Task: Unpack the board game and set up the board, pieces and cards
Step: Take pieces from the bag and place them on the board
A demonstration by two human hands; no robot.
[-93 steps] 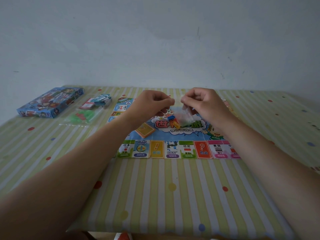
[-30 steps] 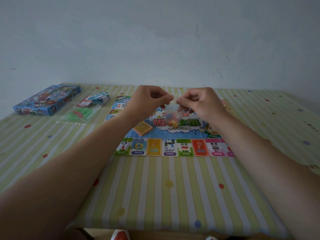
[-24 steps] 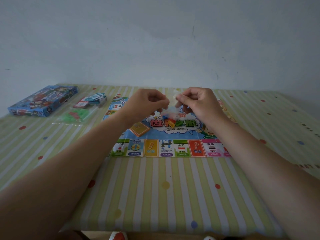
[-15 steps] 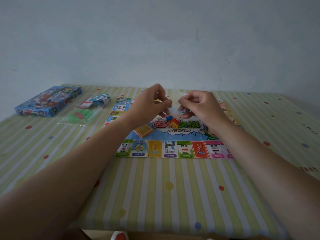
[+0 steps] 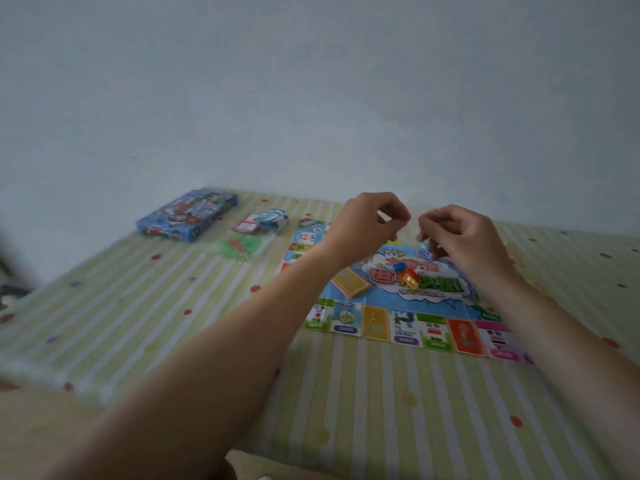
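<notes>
The game board (image 5: 381, 327) lies flat on the striped tablecloth. Small blue, red and yellow pieces (image 5: 408, 275) and a white die lie loose on its centre, with an orange card deck (image 5: 349, 282) to their left. Both hands hover above the board's far half. My left hand (image 5: 367, 226) and my right hand (image 5: 460, 237) have curled fingers that pinch the two sides of a faint clear plastic bag (image 5: 414, 225) stretched between them. The bag is blurred and looks empty.
A blue game box (image 5: 183, 216) sits at the far left by the wall. Beside it are a wrapped stack of cards (image 5: 266, 221) and a clear bag of green and red bits (image 5: 242, 245). The table's left edge (image 5: 52, 375) runs diagonally.
The coloured pieces and die, earlier inside the bag between my hands, now lie on the board's centre. Both hands have lifted slightly. The view has swung so the table sits further right.
</notes>
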